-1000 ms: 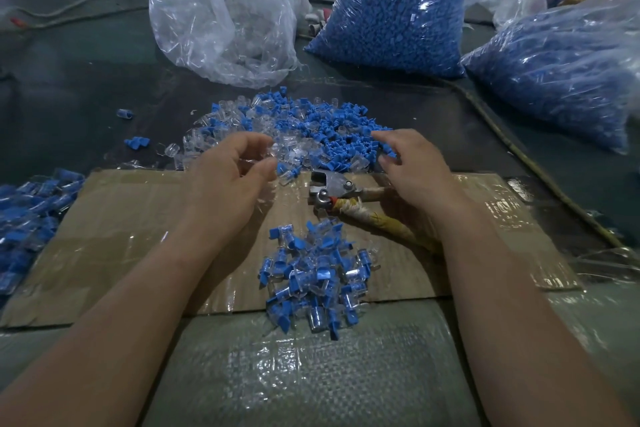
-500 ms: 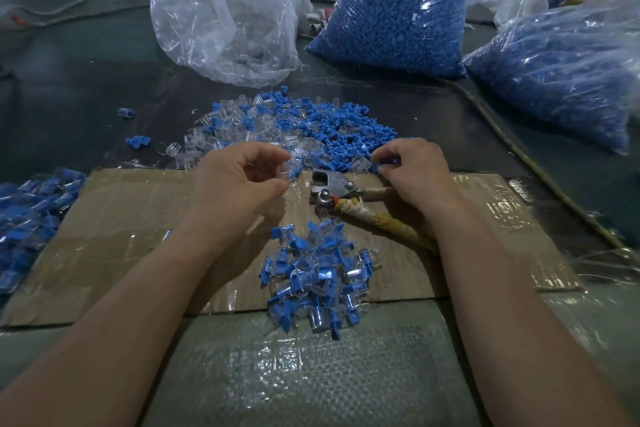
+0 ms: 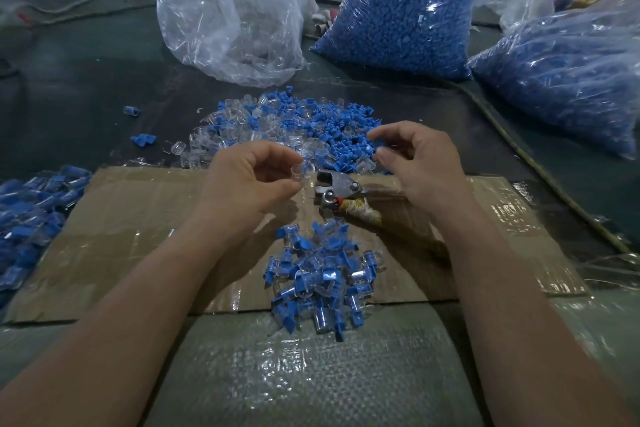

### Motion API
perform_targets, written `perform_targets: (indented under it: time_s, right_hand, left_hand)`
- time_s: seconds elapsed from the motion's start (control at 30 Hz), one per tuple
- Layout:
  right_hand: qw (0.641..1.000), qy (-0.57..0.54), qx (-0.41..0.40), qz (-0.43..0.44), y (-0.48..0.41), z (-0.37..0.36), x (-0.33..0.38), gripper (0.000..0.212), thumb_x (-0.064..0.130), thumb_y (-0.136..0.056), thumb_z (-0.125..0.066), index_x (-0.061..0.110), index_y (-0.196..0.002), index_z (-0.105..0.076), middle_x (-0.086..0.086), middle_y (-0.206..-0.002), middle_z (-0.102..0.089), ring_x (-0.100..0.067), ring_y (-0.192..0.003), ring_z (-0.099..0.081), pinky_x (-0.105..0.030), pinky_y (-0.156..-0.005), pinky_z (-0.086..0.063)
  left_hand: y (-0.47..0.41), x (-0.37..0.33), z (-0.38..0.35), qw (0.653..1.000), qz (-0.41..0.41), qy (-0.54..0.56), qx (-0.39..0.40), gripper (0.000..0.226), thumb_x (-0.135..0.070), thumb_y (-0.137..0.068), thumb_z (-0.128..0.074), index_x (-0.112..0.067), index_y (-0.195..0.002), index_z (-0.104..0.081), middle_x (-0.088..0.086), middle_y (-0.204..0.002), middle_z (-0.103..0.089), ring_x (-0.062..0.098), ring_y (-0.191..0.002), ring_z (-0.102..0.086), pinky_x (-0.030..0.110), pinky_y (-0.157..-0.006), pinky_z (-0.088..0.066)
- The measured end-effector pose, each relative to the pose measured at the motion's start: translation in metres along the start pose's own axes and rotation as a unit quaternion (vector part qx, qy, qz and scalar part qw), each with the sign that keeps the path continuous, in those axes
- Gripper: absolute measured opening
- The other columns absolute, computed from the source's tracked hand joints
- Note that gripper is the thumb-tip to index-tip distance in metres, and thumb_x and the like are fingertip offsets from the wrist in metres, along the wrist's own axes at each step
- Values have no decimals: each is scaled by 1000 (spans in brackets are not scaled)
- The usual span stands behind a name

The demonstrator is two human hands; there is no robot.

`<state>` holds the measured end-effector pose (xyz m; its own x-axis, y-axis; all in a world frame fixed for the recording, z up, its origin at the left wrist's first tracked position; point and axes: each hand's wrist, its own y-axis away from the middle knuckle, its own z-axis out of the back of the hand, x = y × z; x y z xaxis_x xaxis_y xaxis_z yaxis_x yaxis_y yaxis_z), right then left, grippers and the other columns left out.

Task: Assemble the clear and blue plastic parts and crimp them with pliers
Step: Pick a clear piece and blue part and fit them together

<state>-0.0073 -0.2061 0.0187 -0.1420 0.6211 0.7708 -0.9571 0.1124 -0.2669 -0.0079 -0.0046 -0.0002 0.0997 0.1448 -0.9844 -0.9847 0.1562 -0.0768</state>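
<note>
"What has the left hand [image 3: 249, 184] got?"

"A clear plastic part [image 3: 297, 173], pinched between thumb and forefinger at centre frame. The other fingers curl loosely, and the part sticks out past the fingertips toward the right."

"And the right hand [image 3: 426, 166]?"

"It's right of centre, thumb and forefinger nearly closed on a small blue part [image 3: 376, 146] – blurred against the blue behind it, so I can't tell its shape. The two parts are apart, with a gap between the hands."

"Where are the pliers [image 3: 337, 185]?"

"Lying on the cardboard sheet [image 3: 138, 218] just below that gap, metal head toward the left hand and wrapped handle running under the right wrist. Neither hand touches them."

"The rest of the stock?"

"A loose pile of clear and blue parts [image 3: 294, 121] lies just above the hands, and a heap of joined pieces [image 3: 322, 277] sits below centre on the cardboard's lower edge. Along the top there's a clear bag [image 3: 228, 10] and a bag of blue parts [image 3: 405, 3], with another blue bag [image 3: 571, 80] at upper right."
</note>
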Motion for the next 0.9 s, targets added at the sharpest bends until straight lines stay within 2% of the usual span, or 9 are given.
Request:
perform_targets:
  time_s: [0.1, 0.33, 0.47, 0.53, 0.63, 0.73, 0.8, 0.9]
  right_hand:
    - [998, -46, 33, 12, 9, -9, 13, 30, 7, -85, -61, 36, -82, -56, 12, -86, -64, -4, -82, -63, -15, -74, -52]
    - [995, -79, 59, 33, 16, -22, 22, 22, 9, -81, -68, 29, -75, -60, 11, -82, -63, 2, -74, -60, -9, -68, -48]
    - [990, -118, 60, 40, 19, -22, 25, 20, 10, -78, -70, 28, -75, -63, 14, -72, -63, 5, -68, -60, -9, -64, -47]
    - [989, -121, 75, 36, 18, -22, 25, 19, 12, -79, -69, 28, -75, -62, 12, -71, -64, 1, -69, -62, -12, -66, -50]
    - [987, -125, 91, 35, 19, -25, 25, 20, 10, -80, -69, 27, -73, -60, 10, -70, -63, -1, -66, -61, -15, -65, -50]
    - [988, -121, 88, 46, 20, -28, 27, 22, 10, -79, -70, 28, -71, -60, 13, -65, -61, 3, -62, -57, -11, -60, -46]
    - [987, -129, 85, 43, 21, -29, 27, 23, 9, -79, -70, 28, -71, -60, 12, -65, -61, 2, -61, -57, -14, -61, -48]
    - [986, -141, 73, 43, 22, -32, 29, 24, 7, -78, -71, 28, -69, -61, 12, -62, -62, -1, -57, -58, -18, -59, -51]
  left_hand:
    - [0, 0, -1, 1000, -4, 0, 13, 21, 6, -74, -66, -14, -79, -65, 2, -78, -69, 13, -70, -68, 24, -66, -58]
    - [-1, 2, -3, 1000, -17, -8, -6, 18, 3, -72, -70, -13, -78, -63, 4, -77, -68, 15, -67, -68, 22, -60, -56]
    - [-2, 1, -3, 999, -36, -28, -13, 33, 0, -69, -73, -25, -87, -61, -1, -73, -66, 8, -64, -64, 15, -61, -53]
    - [-1, 1, -3, 999, -37, -18, -8, 40, -1, -68, -73, -30, -94, -63, -1, -72, -64, 11, -65, -63, 19, -64, -56]
    - [-1, 2, -4, 999, -29, -12, -6, 30, -5, -66, -75, -25, -87, -69, 5, -76, -66, 22, -71, -67, 30, -67, -59]
    - [-2, 3, -4, 998, -37, -55, -19, 29, -8, -64, -78, -25, -82, -65, 6, -80, -66, 20, -72, -66, 26, -64, -58]
    - [-3, 5, -4, 991, -64, -113, -21, 31, -11, -65, -79, -29, -82, -60, 4, -80, -65, 15, -68, -65, 25, -62, -58]
    - [-2, 7, -6, 980, -107, -161, -37, 31, -11, -66, -80, -26, -80, -57, 3, -75, -62, 22, -69, -63, 41, -65, -57]
